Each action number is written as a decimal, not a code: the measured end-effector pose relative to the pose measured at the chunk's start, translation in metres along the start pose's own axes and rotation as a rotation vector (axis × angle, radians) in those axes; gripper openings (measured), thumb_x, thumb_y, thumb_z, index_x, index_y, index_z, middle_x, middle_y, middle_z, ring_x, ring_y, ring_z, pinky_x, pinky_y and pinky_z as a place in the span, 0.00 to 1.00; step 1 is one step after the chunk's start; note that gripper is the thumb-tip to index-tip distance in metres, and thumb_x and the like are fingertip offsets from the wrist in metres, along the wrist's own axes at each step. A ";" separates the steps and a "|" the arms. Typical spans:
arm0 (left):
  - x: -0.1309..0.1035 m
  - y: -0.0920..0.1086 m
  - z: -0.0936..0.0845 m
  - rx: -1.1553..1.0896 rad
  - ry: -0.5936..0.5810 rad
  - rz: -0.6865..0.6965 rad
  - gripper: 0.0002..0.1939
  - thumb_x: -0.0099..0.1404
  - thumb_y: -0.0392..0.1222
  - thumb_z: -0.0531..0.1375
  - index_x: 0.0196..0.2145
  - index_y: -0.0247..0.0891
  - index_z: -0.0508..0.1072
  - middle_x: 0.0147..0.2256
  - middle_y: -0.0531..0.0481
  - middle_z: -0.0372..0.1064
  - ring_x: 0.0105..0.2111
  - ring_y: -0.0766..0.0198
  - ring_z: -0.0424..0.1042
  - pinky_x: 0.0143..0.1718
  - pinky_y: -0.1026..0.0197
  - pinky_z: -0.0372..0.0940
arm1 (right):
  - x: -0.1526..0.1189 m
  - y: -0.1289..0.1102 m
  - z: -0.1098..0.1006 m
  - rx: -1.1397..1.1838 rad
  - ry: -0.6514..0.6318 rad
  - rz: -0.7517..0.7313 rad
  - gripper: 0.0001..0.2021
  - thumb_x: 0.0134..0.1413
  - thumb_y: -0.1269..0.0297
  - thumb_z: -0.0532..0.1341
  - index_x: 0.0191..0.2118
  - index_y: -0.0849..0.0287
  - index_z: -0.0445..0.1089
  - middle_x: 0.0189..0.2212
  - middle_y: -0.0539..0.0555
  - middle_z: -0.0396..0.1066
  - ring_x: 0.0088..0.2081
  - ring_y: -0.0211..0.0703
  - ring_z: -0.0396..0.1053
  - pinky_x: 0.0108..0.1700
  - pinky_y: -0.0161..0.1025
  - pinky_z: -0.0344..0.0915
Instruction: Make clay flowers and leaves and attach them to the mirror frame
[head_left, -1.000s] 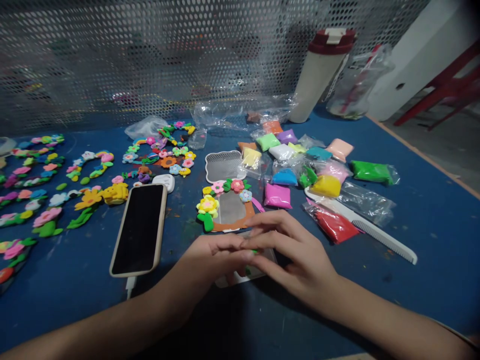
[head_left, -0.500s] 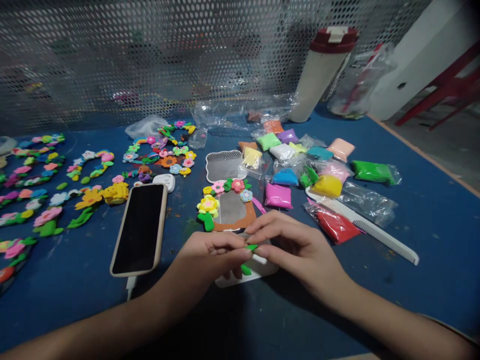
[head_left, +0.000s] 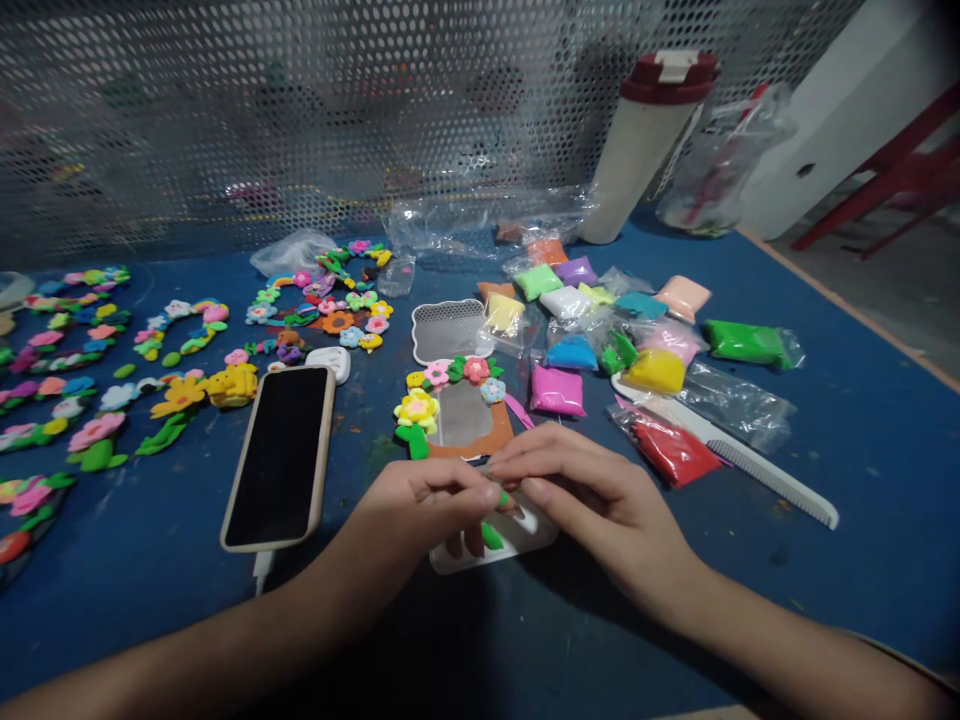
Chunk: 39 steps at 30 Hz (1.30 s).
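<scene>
My left hand pinches a small piece of green clay between thumb and fingertips. From the other side, my right hand has its bent fingers against the same piece, which they partly cover. Below both hands lies a white plastic piece, with a green clay leaf on it. Just beyond my fingers is a mirror whose brown clay border carries clay flowers and leaves. A scallop-edged mirror rests behind it.
Left of my hands lies a phone with a cable, near several flower-decorated clay pieces. To the right are bagged clay packs, a red pack and a white comb. A tumbler stands by the perforated metal panel.
The green piece has turned and sits lower between the fingertips, less of it showing. My right thumb has shifted slightly. Everything else on the table stays put.
</scene>
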<state>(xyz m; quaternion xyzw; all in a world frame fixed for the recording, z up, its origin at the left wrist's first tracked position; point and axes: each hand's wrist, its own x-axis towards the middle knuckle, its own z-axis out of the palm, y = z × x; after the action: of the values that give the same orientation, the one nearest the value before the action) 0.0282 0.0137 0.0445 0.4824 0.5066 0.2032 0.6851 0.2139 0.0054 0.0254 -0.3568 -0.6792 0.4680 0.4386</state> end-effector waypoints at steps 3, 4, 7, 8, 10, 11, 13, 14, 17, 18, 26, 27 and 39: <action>-0.001 0.001 -0.001 0.059 -0.001 0.022 0.15 0.60 0.45 0.58 0.19 0.35 0.71 0.18 0.55 0.63 0.22 0.68 0.61 0.26 0.67 0.54 | 0.000 0.000 0.001 0.004 0.002 -0.017 0.08 0.56 0.74 0.59 0.40 0.60 0.73 0.38 0.52 0.72 0.44 0.35 0.68 0.46 0.34 0.64; -0.001 0.002 -0.001 0.078 0.000 0.026 0.16 0.60 0.45 0.58 0.18 0.35 0.70 0.17 0.55 0.62 0.22 0.68 0.60 0.25 0.67 0.54 | 0.000 0.001 0.002 0.002 0.006 -0.031 0.08 0.55 0.74 0.60 0.40 0.60 0.73 0.38 0.53 0.72 0.44 0.36 0.69 0.46 0.34 0.65; 0.000 0.003 -0.001 0.103 0.003 0.025 0.18 0.59 0.45 0.58 0.16 0.35 0.69 0.17 0.55 0.61 0.22 0.69 0.59 0.25 0.66 0.53 | -0.001 0.002 0.005 -0.042 0.016 -0.083 0.08 0.52 0.75 0.62 0.40 0.62 0.73 0.38 0.55 0.72 0.44 0.37 0.69 0.47 0.35 0.65; 0.000 0.003 -0.001 0.104 -0.005 0.020 0.18 0.59 0.46 0.58 0.16 0.35 0.68 0.17 0.55 0.62 0.22 0.68 0.60 0.25 0.66 0.53 | -0.001 0.002 0.006 -0.066 0.022 -0.100 0.08 0.52 0.76 0.62 0.39 0.63 0.73 0.38 0.56 0.72 0.43 0.37 0.69 0.47 0.35 0.65; 0.001 0.001 0.000 0.100 -0.025 0.014 0.18 0.59 0.46 0.57 0.16 0.35 0.69 0.18 0.54 0.62 0.22 0.68 0.60 0.26 0.66 0.54 | -0.001 0.003 0.007 -0.108 0.035 -0.124 0.07 0.52 0.76 0.62 0.38 0.64 0.74 0.38 0.57 0.72 0.43 0.37 0.69 0.46 0.34 0.65; 0.001 0.000 0.000 0.090 -0.040 0.014 0.18 0.60 0.47 0.57 0.17 0.35 0.69 0.18 0.54 0.63 0.21 0.68 0.61 0.26 0.65 0.54 | -0.001 0.003 0.007 -0.122 0.043 -0.132 0.07 0.52 0.76 0.62 0.38 0.64 0.74 0.37 0.57 0.72 0.42 0.37 0.70 0.45 0.34 0.66; 0.001 -0.003 0.000 0.052 -0.057 0.015 0.19 0.60 0.49 0.56 0.19 0.34 0.71 0.18 0.53 0.65 0.21 0.67 0.62 0.26 0.65 0.56 | -0.001 0.003 0.006 -0.136 0.059 -0.138 0.06 0.52 0.76 0.62 0.37 0.64 0.74 0.37 0.56 0.72 0.41 0.36 0.70 0.44 0.33 0.66; 0.001 -0.004 0.000 0.022 -0.058 0.016 0.20 0.61 0.51 0.55 0.21 0.34 0.72 0.18 0.52 0.66 0.21 0.67 0.62 0.26 0.64 0.57 | -0.001 0.003 0.005 -0.140 0.069 -0.139 0.06 0.52 0.76 0.62 0.37 0.64 0.74 0.37 0.55 0.72 0.41 0.36 0.70 0.44 0.32 0.66; 0.000 -0.009 0.001 -0.084 -0.062 -0.010 0.25 0.65 0.56 0.49 0.30 0.33 0.75 0.20 0.50 0.70 0.21 0.65 0.65 0.26 0.63 0.59 | -0.001 0.003 0.004 -0.156 0.098 -0.128 0.07 0.52 0.77 0.62 0.37 0.63 0.74 0.37 0.54 0.71 0.41 0.35 0.69 0.44 0.31 0.66; 0.000 -0.011 0.001 -0.118 -0.073 -0.024 0.27 0.66 0.57 0.46 0.33 0.33 0.75 0.21 0.49 0.71 0.21 0.65 0.66 0.26 0.63 0.59 | -0.001 0.003 0.004 -0.167 0.102 -0.125 0.07 0.52 0.77 0.63 0.38 0.63 0.74 0.37 0.54 0.71 0.41 0.35 0.69 0.45 0.31 0.65; 0.002 -0.018 0.004 -0.525 -0.183 -0.136 0.23 0.68 0.54 0.47 0.39 0.36 0.75 0.28 0.48 0.74 0.28 0.66 0.70 0.27 0.67 0.59 | 0.000 0.004 0.005 -0.175 0.117 -0.096 0.09 0.52 0.74 0.63 0.39 0.56 0.75 0.39 0.53 0.70 0.43 0.40 0.68 0.46 0.37 0.66; 0.002 -0.017 0.004 -0.567 -0.184 -0.142 0.22 0.68 0.53 0.48 0.41 0.36 0.74 0.30 0.48 0.74 0.30 0.66 0.71 0.28 0.67 0.60 | 0.000 0.004 0.005 -0.178 0.116 -0.087 0.09 0.52 0.74 0.63 0.39 0.56 0.75 0.40 0.53 0.70 0.44 0.40 0.68 0.46 0.39 0.66; 0.002 -0.008 0.004 -0.453 -0.140 -0.089 0.10 0.62 0.44 0.61 0.37 0.38 0.77 0.34 0.49 0.75 0.28 0.72 0.69 0.26 0.73 0.57 | 0.004 -0.005 -0.012 -0.320 0.063 -0.068 0.11 0.54 0.66 0.62 0.44 0.54 0.70 0.45 0.54 0.68 0.49 0.44 0.65 0.50 0.42 0.63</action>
<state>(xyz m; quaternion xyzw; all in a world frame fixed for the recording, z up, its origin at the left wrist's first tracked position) 0.0312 0.0100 0.0366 0.3067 0.4200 0.2474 0.8175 0.2231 0.0117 0.0329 -0.4133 -0.7428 0.3274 0.4126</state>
